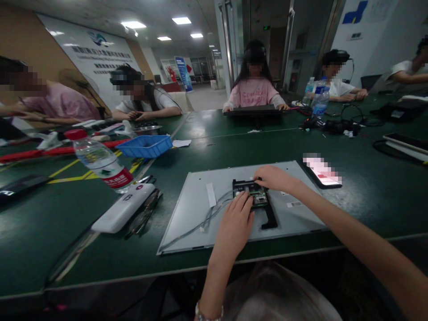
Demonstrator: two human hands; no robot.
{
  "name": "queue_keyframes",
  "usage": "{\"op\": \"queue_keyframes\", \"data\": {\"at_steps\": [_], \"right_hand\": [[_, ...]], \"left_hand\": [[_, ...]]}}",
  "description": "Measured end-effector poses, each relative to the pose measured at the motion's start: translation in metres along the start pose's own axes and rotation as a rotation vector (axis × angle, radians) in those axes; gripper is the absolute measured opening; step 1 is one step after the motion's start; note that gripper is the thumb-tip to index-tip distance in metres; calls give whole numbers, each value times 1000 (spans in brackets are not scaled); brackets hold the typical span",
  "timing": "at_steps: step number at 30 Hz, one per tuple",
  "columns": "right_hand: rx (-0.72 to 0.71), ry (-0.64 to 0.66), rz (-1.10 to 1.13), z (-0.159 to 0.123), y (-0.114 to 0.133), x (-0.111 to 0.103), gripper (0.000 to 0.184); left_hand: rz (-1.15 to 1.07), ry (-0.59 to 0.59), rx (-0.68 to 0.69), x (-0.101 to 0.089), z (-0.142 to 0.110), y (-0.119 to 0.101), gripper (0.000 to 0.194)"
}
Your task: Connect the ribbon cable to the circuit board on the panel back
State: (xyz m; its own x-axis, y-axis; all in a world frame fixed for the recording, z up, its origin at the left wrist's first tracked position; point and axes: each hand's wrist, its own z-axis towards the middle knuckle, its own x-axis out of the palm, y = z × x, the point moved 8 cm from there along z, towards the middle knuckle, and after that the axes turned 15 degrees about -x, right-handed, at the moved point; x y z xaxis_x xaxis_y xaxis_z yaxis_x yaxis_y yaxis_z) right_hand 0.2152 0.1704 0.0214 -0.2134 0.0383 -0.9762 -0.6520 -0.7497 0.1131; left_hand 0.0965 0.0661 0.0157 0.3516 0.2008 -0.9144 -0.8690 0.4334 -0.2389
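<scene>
A flat grey display panel (187, 209) lies on the green table in front of me. On its middle sits a black plastic bracket (270, 217) holding a green circuit board (259, 199). My left hand (236, 216) rests with stretched fingers over the lower left part of the bracket and board. At the bracket's upper right corner, my right hand (272, 177) has its fingers bent and pinched on the edge; the fingertips are partly hidden. Thin grey cables (209, 217) run from the bracket across the panel to its lower left corner.
Left of the panel are a white power bank (125, 208), glasses (144, 214), a red-capped water bottle (103, 162) and a blue tray (147, 146). A lit phone (321, 171) lies to the right. Several people sit around the table, one opposite holding a dark panel (256, 111).
</scene>
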Motion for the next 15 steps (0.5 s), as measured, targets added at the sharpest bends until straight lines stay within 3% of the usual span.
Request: {"op": "queue_keyframes", "data": {"at_steps": [8, 12, 15], "right_hand": [[40, -105, 100, -14, -6, -12, 27], [95, -156, 101, -39, -18, -26, 29], [172, -114, 144, -68, -32, -23, 29]], "left_hand": [[-2, 8, 2, 0, -1, 0, 38], [3, 25, -8, 0, -1, 0, 41], [14, 32, -12, 0, 0, -1, 43]]}}
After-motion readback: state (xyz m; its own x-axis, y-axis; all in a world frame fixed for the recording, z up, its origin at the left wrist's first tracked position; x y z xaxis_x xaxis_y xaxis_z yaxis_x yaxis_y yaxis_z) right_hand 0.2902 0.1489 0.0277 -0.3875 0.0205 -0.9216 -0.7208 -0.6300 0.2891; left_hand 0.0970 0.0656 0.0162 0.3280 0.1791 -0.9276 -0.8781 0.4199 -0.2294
